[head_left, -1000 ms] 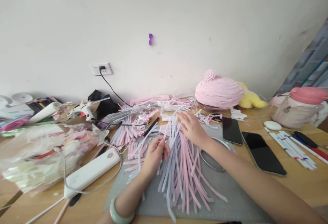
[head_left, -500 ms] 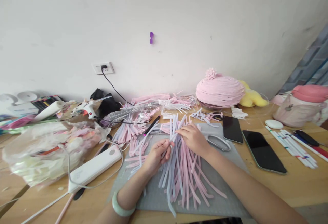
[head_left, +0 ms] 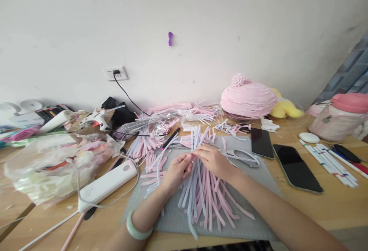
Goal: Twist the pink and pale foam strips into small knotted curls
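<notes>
A loose bundle of pink pipe cleaners (head_left: 211, 199) and pale blue pipe cleaners (head_left: 188, 199) fans out over a grey cutting mat (head_left: 244, 212). Above it, my left hand (head_left: 177, 169) is closed in a pinch on a pale blue pipe cleaner, mostly covered by the fingers. My right hand (head_left: 212, 159) pinches at the same spot, its fingertips touching those of the left. Just right of that hand lies a pair of scissors (head_left: 244, 157) with grey handles, its blades partly covered.
Two phones (head_left: 297, 168) and several white markers (head_left: 330, 163) lie to the right. Behind stands a pink dome-shaped piece (head_left: 248, 99). On the left are a white power bank (head_left: 107, 186) with a cable, a plastic bag of scraps (head_left: 57, 170) and a glue gun (head_left: 101, 120).
My right hand has moved slightly left and down, bringing its fingertips against those of my left hand. More of the scissors now shows. The view has shifted slightly.
</notes>
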`<state>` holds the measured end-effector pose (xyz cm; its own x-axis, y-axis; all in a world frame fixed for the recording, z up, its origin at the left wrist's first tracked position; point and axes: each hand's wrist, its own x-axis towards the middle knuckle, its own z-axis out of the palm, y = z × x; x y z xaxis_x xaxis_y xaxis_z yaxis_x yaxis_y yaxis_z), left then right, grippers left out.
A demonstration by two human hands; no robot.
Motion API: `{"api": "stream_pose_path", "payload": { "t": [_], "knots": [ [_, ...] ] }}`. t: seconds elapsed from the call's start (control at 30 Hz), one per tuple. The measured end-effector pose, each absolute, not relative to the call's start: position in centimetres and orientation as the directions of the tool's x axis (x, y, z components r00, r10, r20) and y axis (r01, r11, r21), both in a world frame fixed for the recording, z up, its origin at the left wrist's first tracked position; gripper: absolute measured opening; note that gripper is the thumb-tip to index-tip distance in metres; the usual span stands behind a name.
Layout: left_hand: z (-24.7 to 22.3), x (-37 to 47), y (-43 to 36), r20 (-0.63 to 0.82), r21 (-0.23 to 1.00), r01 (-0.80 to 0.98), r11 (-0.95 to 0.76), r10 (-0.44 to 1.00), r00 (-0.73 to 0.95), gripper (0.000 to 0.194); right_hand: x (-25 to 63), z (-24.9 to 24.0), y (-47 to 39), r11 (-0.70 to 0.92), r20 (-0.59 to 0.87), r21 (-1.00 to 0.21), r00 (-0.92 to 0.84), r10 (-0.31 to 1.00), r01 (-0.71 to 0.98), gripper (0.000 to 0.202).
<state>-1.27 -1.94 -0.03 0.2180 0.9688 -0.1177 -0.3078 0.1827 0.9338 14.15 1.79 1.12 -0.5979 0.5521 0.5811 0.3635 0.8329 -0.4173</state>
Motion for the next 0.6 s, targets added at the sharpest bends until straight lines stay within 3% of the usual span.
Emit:
{"api": "stream_pose_path", "payload": {
  "t": [0.2, 0.33, 0.6],
  "knots": [
    [0.0, -1.6, -1.9, -0.080, 0.919, -0.349, 0.184, 0.953, 0.292, 0.022, 14.6, 1.3, 2.0, 0.817, 0.617, -0.443, -0.535, 0.577, 0.370, 0.019],
    [-0.5, -1.8, -1.5, -0.101, 0.938, -0.301, 0.173, 0.965, 0.242, 0.021, 14.5, 1.6, 1.7, 0.780, 0.615, -0.515, -0.481, 0.625, 0.354, 0.014],
    [-0.2, -1.1, -1.6, -0.001, 0.964, -0.262, 0.036, 0.991, 0.134, 0.017, 12.8, 0.6, 0.3, 0.702, 0.616, -0.629, -0.337, 0.712, 0.333, 0.018]
  ]
}}
